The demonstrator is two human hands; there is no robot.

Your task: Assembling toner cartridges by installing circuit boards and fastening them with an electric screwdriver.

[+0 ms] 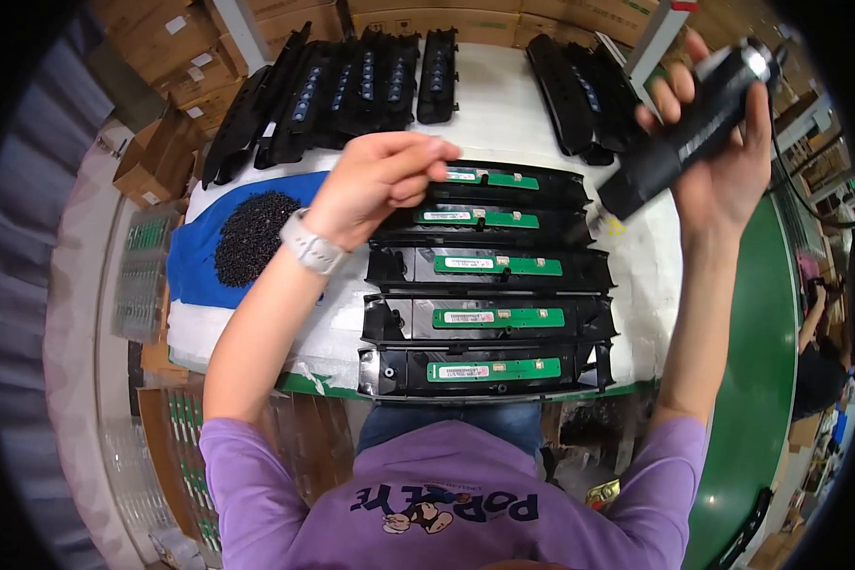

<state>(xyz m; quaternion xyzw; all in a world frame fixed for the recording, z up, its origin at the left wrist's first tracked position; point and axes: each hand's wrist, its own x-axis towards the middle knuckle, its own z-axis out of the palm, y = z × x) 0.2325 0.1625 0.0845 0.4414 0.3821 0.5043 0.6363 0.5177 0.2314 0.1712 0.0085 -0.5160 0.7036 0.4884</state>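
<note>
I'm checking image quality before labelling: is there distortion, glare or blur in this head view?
Head view: strong fisheye bending, so the table edges curve and a dark vignette rings the frame; lighting is even and bright, with glare on the tip of the black electric screwdriver in the right hand; the left hand and the green circuit boards look sharp; the rim is softer.

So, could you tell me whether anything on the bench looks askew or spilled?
Nothing stands out. The five black housings lie stacked in an even column, each with its green board seated. The black screws sit in one heap on the blue sheet, none scattered.
</note>
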